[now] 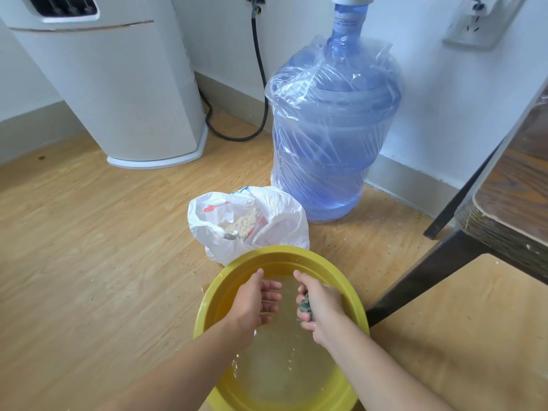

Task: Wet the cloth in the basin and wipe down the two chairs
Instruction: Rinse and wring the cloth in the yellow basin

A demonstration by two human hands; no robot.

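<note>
Two bare forearms reach up from the bottom edge of the frame over a yellow basin [209,315] that fills the lower centre and holds shallow, slightly cloudy water with pale specks floating in it. The right hand [321,310], just right of centre, is closed into a fist around a small grey-green cloth [305,307]; only a bunched bit of the cloth shows between the fingers, above the water and inside the basin's rim. The left hand [256,301], just beside it to the left, holds nothing: its fingers are loosely bent, the palm turned toward the other hand, with a gap between the two.

Touching the basin's far rim, in the middle of the frame, sits a crumpled white plastic bag [275,212] with pale crumbly scraps inside. Behind the bag, upper centre, a large blue water bottle [332,129] wrapped in clear film stands against the white wall. In the upper left stands a tall white appliance [127,93], and a black cable [261,84] hangs down the wall between it and the bottle. Along the right edge is a wooden-topped piece of furniture [510,203] on dark legs; whether it is a chair cannot be told. Crumbs dot the wood-pattern floor [89,247].
</note>
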